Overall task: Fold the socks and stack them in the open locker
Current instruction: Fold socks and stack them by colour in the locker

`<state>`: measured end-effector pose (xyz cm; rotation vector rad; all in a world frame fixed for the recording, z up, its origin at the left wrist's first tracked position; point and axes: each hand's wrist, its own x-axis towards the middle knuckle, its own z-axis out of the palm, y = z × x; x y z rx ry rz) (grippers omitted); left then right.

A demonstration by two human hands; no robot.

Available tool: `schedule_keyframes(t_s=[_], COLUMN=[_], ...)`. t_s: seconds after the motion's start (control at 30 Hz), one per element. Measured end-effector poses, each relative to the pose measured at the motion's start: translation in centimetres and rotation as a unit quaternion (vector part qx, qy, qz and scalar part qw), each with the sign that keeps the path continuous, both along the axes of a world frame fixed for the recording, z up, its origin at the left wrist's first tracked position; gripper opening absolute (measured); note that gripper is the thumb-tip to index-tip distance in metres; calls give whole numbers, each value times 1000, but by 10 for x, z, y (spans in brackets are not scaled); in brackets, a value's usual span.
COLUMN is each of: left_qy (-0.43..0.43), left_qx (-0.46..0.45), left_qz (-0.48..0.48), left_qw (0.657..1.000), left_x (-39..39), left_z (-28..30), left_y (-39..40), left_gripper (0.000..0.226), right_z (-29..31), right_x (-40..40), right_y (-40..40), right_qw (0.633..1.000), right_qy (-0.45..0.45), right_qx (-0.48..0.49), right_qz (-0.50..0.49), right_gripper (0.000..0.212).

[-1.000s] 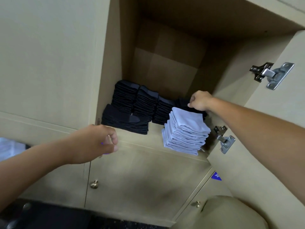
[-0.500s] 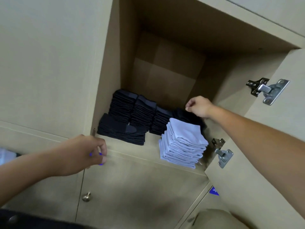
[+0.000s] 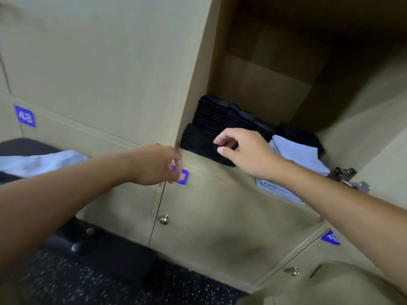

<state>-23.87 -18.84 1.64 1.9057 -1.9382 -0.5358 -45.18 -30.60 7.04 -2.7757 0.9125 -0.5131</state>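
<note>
- While my right hand (image 3: 244,150) hovers in front of the open locker (image 3: 275,69), its fingers are loosely curled and it holds nothing.
- My left hand (image 3: 158,165) sits at the locker's lower left corner, fingers bent against a blue label (image 3: 184,176); whether it grips anything, I cannot tell.
- Black socks (image 3: 211,119): I count about four folded stacks along the back and one lower pile in front on the left.
- Light blue socks (image 3: 297,155): one folded stack at the front right, partly behind my right arm.
- Two more blue labels on the closed doors, one reading 48 (image 3: 24,116).
- Two round knobs (image 3: 164,219) below.
</note>
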Motion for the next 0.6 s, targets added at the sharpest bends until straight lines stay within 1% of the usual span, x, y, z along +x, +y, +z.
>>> schedule_keyframes(t_s=[0.13,0.23,0.33,0.47,0.6], left_qy=[-18,-29,-43,-51,-69], left_qx=[55,100,144,196,228], left_qz=[-4,-6,-9,-19,-27], left_qw=[998,995,989,979,971], left_x=[-5,-4,-5,-8,-9], left_z=[-9,-21,-33,-44,-51], left_y=[14,28,42,59,74], left_gripper=[18,14,22,28,24], right_z=[-46,-87,-117,-153,-209], right_x=[12,13,12,18,25], right_y=[33,46,51,59,72], right_qw=[998,992,981,961,933], right_qy=[26,82,132,200,268], right_qx=[18,54,97,163,223], right_qz=[49,81,104,96,93], right_gripper=[13,13,13,15,20])
